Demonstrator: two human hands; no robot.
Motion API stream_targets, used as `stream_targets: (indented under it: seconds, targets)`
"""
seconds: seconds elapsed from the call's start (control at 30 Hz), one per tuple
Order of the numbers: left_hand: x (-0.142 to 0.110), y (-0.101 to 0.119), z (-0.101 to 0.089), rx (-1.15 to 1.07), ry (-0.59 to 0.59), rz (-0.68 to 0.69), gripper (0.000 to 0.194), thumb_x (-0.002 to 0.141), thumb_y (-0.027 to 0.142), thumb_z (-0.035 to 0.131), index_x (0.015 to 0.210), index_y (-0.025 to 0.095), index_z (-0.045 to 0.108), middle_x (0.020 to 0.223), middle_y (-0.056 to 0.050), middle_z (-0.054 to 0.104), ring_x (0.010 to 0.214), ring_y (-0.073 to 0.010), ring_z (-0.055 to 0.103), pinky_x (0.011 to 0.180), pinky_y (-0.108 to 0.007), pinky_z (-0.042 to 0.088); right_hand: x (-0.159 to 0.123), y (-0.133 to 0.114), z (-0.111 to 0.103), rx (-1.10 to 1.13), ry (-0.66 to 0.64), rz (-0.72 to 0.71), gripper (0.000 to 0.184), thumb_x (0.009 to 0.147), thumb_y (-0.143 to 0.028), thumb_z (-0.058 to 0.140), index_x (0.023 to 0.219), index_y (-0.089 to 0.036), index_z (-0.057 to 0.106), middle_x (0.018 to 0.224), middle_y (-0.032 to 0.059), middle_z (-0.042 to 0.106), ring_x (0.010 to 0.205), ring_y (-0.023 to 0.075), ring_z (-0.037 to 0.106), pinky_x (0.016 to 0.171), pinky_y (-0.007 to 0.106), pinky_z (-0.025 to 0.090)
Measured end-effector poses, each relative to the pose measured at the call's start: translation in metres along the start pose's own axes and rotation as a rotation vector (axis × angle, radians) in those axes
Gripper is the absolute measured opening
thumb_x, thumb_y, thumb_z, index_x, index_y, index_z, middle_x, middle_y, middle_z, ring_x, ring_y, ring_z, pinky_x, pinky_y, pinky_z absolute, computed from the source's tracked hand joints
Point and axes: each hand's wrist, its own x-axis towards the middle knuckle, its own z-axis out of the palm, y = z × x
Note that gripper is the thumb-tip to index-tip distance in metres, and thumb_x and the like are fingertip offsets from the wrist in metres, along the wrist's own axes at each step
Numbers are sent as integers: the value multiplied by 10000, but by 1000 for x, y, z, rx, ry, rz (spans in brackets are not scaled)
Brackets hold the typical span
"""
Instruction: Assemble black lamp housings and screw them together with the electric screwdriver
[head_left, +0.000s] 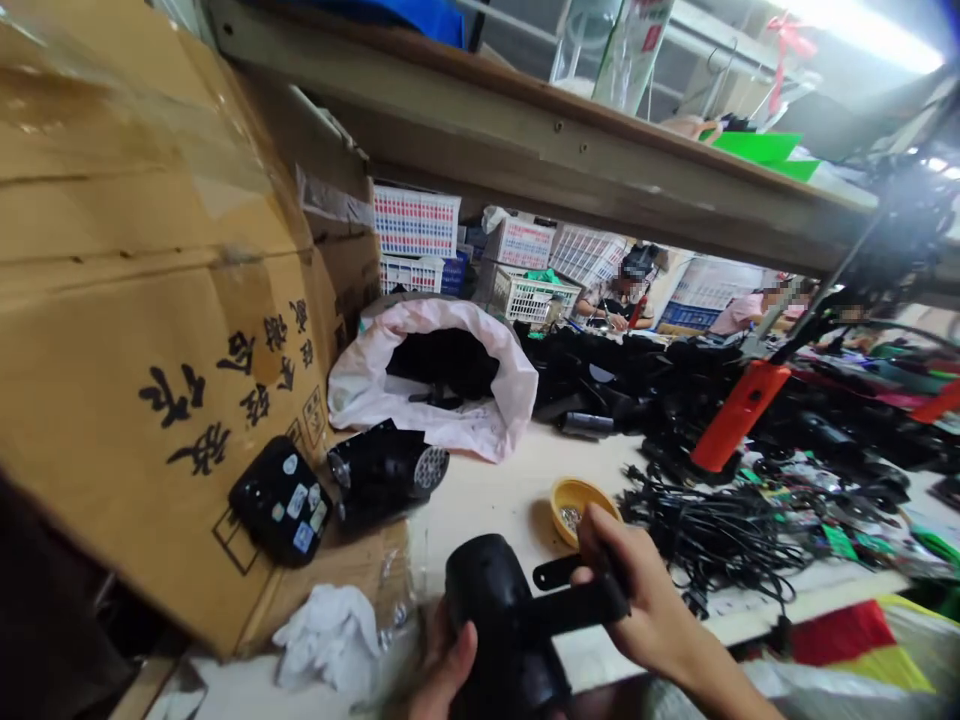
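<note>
A black hair dryer housing [487, 610] is in front of me at the bottom centre, its round barrel upright and its handle pointing right. My left hand [448, 665] is wrapped around the barrel from the left, thumb in front. My right hand [649, 590] is closed at the handle's end, and a flat black strip with a small hole [556, 572] projects left from its fingers. I cannot tell whether strip and handle are joined. Just behind the right hand stands a yellow bowl [564, 488] with small metal pieces, apparently screws.
A large cardboard box [150, 300] walls off the left. Behind the housing are a white sack [495, 400] of black parts, more dryer bodies [386, 468] and a crumpled white cloth [330, 635]. An orange power screwdriver [739, 420] hangs over black cords [720, 530]. A shelf [540, 140] crosses above.
</note>
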Motion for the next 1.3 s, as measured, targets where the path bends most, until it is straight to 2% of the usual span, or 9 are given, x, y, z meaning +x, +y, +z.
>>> stream_targets:
  seconds: [0.07,0.13,0.27,0.43,0.67,0.73,1.0,1.13,1.3]
  targets:
    - [-3,-7,2,38,24,46,929,770,304,783,1502,386,216,1222,-65,690,1176,-329,607,1032,-491,432,-20,-1,-1,-12,-8,-6,250,872,-376,515,729,-231,370,602,-59,393,510,109,352,482,246,281]
    - [-12,-13,11,56,-7,52,938,850,262,698,1508,430,51,1252,-79,673,1157,-306,624,1023,-506,434,-32,0,2,15,-25,6,263,887,-391,502,737,-235,353,598,-66,369,503,106,345,474,243,272]
    - [-35,-17,36,67,-102,-6,901,914,243,594,1481,468,-68,1292,-97,639,1175,-310,613,1021,-542,425,-42,3,7,63,-39,62,298,896,-413,482,719,-241,315,591,-71,337,499,105,339,469,243,258]
    - [-51,-16,55,146,-134,-8,853,926,289,584,1486,443,-41,1279,-112,631,1209,-310,591,1071,-538,370,-50,2,8,97,-42,106,285,892,-405,447,706,-248,300,563,-77,327,475,106,335,460,247,252]
    - [-58,-25,60,129,-104,41,951,893,323,646,1505,397,-78,1447,-70,516,1353,-250,453,1161,-418,266,-60,5,6,98,-61,152,268,897,-382,433,704,-247,304,572,-74,349,488,110,348,483,251,273]
    - [-59,-26,59,137,-92,37,948,892,337,647,1511,394,-68,1479,-70,482,1363,-254,440,1163,-414,265,-62,5,5,109,-62,167,258,891,-369,443,704,-245,315,570,-73,359,489,110,353,488,249,276]
    - [-62,-29,51,220,-49,11,901,889,396,643,1514,419,-6,1442,-56,527,1357,-254,447,1157,-428,269,-62,1,5,120,-33,207,216,835,-318,446,676,-245,319,553,-65,376,494,115,363,486,244,280]
    - [-62,-31,62,192,-61,44,944,867,393,670,1526,374,-6,1490,-97,464,1369,-289,424,1156,-450,271,-65,-1,7,122,-28,202,224,830,-316,450,673,-246,306,553,-69,355,494,112,344,487,245,266]
    - [-65,-30,70,192,33,76,940,812,344,738,1512,403,115,1348,-76,603,1300,-324,501,1106,-471,349,-63,-8,7,148,-91,225,284,864,-396,469,691,-242,304,565,-73,316,511,112,310,489,247,252]
